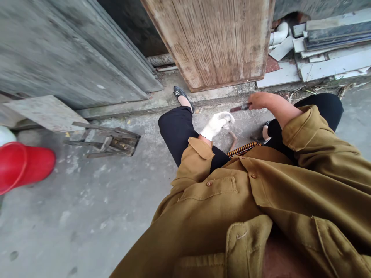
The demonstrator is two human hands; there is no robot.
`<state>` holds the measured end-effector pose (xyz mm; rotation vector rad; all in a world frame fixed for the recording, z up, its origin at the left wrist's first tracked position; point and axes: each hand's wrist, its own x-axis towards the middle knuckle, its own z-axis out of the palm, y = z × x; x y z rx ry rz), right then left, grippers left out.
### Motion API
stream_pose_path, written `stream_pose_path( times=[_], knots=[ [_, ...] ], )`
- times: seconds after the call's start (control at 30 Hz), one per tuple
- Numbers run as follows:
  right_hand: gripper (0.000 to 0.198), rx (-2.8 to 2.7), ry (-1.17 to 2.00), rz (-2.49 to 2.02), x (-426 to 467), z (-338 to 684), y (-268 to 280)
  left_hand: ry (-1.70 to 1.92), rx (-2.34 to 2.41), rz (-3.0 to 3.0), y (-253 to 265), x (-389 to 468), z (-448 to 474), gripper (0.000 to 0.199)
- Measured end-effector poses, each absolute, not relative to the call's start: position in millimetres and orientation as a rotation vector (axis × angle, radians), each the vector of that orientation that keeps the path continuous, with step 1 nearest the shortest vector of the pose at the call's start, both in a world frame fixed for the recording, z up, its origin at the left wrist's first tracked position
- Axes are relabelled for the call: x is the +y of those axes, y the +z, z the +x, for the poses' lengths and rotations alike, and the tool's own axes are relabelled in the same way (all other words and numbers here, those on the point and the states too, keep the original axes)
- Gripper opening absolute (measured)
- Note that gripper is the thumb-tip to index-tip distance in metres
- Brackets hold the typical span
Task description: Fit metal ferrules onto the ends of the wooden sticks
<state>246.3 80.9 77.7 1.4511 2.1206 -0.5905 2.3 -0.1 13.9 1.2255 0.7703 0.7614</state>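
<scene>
My left hand (217, 124), in a white glove, is held low between my knees with its fingers curled in. Whatever they may pinch is hidden. To the right of it, my bare right hand (259, 101) is closed around the end of a short dark brown tool (240, 107). The tool's tip points left, close to the gloved fingertips; its exact kind is unclear. Below the glove, a curved brown stick-like piece (232, 141) shows near a yellow-and-black striped edge (242, 149) by my lap.
A wooden door panel (217, 46) leans ahead of me. White boards and tiles (333, 63) are piled at right, beside a white pipe (279, 34). At left lie an overturned small wooden stool (111, 143) and a red bucket (37, 162) on the concrete floor (95, 208).
</scene>
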Motion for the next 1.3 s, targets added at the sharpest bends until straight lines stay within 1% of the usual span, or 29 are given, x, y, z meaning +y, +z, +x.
stream_pose_path(
  times=[0.07, 0.13, 0.23, 0.3, 0.37, 0.47, 0.5, 0.53, 0.57, 0.6, 0.63, 0.7, 0.77, 0.8, 0.87, 0.97, 1.03, 1.13, 1.23, 1.3],
  knots=[
    [0.02, 2.05, -0.744, 1.275, 74.7, 239.9, 74.8, 0.828, 0.822, 1.217, 13.1, 3.3, -3.2, 0.05],
    [0.014, 1.964, -0.95, 1.129, 69.0, 234.7, 76.9, 0.897, 0.905, 1.214, 12.0, 6.5, -6.6, 0.04],
    [0.023, 1.89, -1.291, 0.88, 63.3, 233.1, 91.7, 0.946, 1.068, 1.209, 11.2, 10.0, -6.6, 0.026],
    [0.03, 1.935, -1.526, 0.786, 62.7, 239.8, 106.6, 0.899, 1.166, 1.205, 11.6, 10.5, -2.9, 0.024],
    [0.033, 2.098, -1.758, 0.892, 65.6, 252.3, 119.6, 0.807, 1.192, 1.225, 12.4, 9.1, 3.4, 0.024],
    [0.027, 2.353, -2.019, 1.439, 75.7, 272.7, 124.8, 0.668, 1.099, 1.263, 13.7, 4.0, 14.6, 0.025],
    [0.025, 2.384, -2.02, 1.674, 80.0, 277.5, 122.2, 0.637, 1.062, 1.268, 14.2, 1.7, 17.8, 0.025],
    [0.025, 2.393, -1.944, 1.888, 84.4, 280.7, 117.9, 0.618, 1.035, 1.269, 14.7, -0.6, 20.3, 0.025],
    [0.025, 2.385, -1.788, 2.051, 88.6, 282.0, 112.5, 0.608, 1.02, 1.27, 15.3, -3.0, 22.1, 0.026],
    [0.026, 2.371, -1.566, 2.141, 92.3, 281.7, 106.6, 0.601, 1.007, 1.276, 15.9, -5.2, 23.2, 0.025],
    [0.026, 2.356, -1.307, 2.159, 95.3, 279.9, 100.8, 0.596, 0.994, 1.286, 16.7, -7.2, 23.5, 0.024],
    [0.023, 2.297, -0.86, 2.015, 98.1, 273.0, 90.7, 0.587, 0.965, 1.302, 18.1, -10.1, 22.4, 0.022],
    [0.019, 2.215, -0.625, 1.801, 96.0, 264.3, 83.5, 0.589, 0.938, 1.304, 18.9, -10.7, 20.0, 0.023],
    [0.016, 2.168, -0.604, 1.685, 93.4, 260.0, 80.7, 0.606, 0.932, 1.299, 18.9, -9.9, 18.4, 0.024],
    [0.011, 2.064, -0.698, 1.451, 86.4, 252.3, 76.3, 0.678, 0.95, 1.286, 17.9, -6.3, 14.4, 0.026],
    [0.011, 1.939, -0.929, 1.152, 74.9, 242.1, 72.8, 0.831, 1.045, 1.259, 14.3, 2.0, 6.7, 0.025],
    [0.014, 1.91, -1.088, 1.007, 68.7, 236.0, 75.8, 0.922, 1.135, 1.225, 11.0, 7.4, 2.4, 0.022],
    [0.028, 1.898, -1.319, 0.847, 63.7, 232.9, 92.1, 0.969, 1.257, 1.19, 6.3, 12.3, 0.8, 0.022],
    [0.041, 2.003, -1.526, 0.86, 64.8, 243.1, 115.0, 0.864, 1.3, 1.2, 5.2, 10.9, 5.7, 0.027],
    [0.044, 2.216, -1.744, 1.103, 68.9, 255.4, 125.5, 0.742, 1.228, 1.24, 7.7, 6.2, 10.8, 0.027]
  ],
)
